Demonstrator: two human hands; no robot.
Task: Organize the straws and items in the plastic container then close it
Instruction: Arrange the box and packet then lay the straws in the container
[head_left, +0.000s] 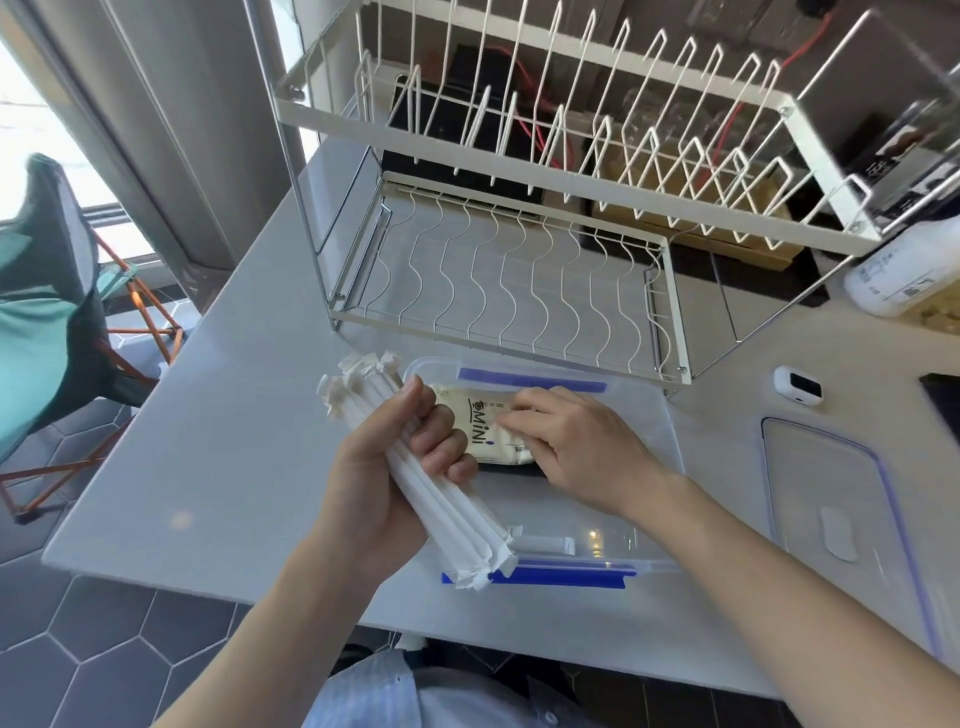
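While the left hand (384, 467) is gripping a bundle of white paper-wrapped straws (441, 499), the right hand's (576, 447) loosely bent fingers are nudging the cream "Mini" packet (480, 426) toward 12 o'clock in the clear blue-latched plastic container (613, 540), so I'm guessing straws go beside it next, then the lid (841, 499) waiting at 3 o'clock.

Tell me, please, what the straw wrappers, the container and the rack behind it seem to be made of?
Straw wrappers: apparently matte white paper, with crimped, torn-looking ends. Container: clear glossy plastic; the table shows through, and its clips are blue. Rack: probably white-coated metal wire, thin and rigidly bent.
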